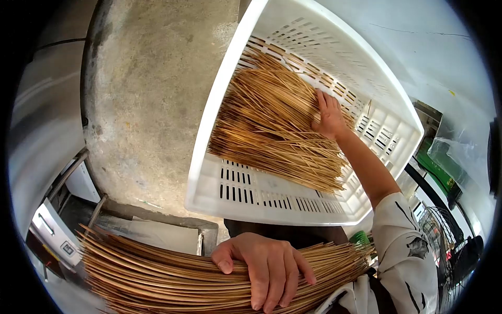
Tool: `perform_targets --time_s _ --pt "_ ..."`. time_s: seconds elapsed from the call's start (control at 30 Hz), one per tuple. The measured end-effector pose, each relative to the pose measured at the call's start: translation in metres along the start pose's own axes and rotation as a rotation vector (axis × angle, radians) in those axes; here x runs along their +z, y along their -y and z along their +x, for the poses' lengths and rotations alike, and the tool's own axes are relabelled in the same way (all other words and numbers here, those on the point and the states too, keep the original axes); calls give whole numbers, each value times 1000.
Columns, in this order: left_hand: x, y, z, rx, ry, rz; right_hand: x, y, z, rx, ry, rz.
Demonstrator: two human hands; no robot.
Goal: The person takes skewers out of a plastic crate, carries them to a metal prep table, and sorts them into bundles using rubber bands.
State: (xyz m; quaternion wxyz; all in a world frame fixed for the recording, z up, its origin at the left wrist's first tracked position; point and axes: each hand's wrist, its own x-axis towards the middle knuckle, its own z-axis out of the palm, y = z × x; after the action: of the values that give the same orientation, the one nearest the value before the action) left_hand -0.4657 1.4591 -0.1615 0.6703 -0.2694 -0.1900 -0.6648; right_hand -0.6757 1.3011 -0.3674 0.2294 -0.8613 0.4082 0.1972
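Note:
A thick bundle of long, thin bamboo sticks lies across the bottom of the view, close to my body. My left hand is wrapped over this bundle, thumb on one side and fingers curled down over the near side. Inside a white plastic crate is a large loose heap of similar bamboo sticks. My right hand reaches into the crate and rests at the right ends of the heap. Its fingers are stretched out and the thumb is apart, touching the sticks. What lies under the palm is hidden.
Bare concrete floor lies left of the crate. A white drawer-like box is at the lower left. A wire-guarded fan-like object and a green item stand at the right. A pale wall-like surface is beyond the crate.

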Motion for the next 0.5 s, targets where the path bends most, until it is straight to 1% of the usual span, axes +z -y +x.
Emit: perform_targets --time_s 0.07,0.13,0.17,0.23,0.33,0.4,0.5 --pt "-5 1 3 19 37 7 -2 6 8 28 9 10" --pt "-8 2 0 -15 12 -27 0 12 15 89 34 14" --pt "-8 5 -4 -16 8 -31 2 13 17 100 46 -34" --pt "-7 10 -11 26 -76 -49 5 15 11 99 40 -66" --pt "-11 11 -14 34 -86 -60 9 20 7 82 30 -133" --pt "-15 10 -14 30 -79 -61 9 26 7 89 18 -233" --pt "-22 12 -11 20 -54 -75 6 25 13 76 54 -193"
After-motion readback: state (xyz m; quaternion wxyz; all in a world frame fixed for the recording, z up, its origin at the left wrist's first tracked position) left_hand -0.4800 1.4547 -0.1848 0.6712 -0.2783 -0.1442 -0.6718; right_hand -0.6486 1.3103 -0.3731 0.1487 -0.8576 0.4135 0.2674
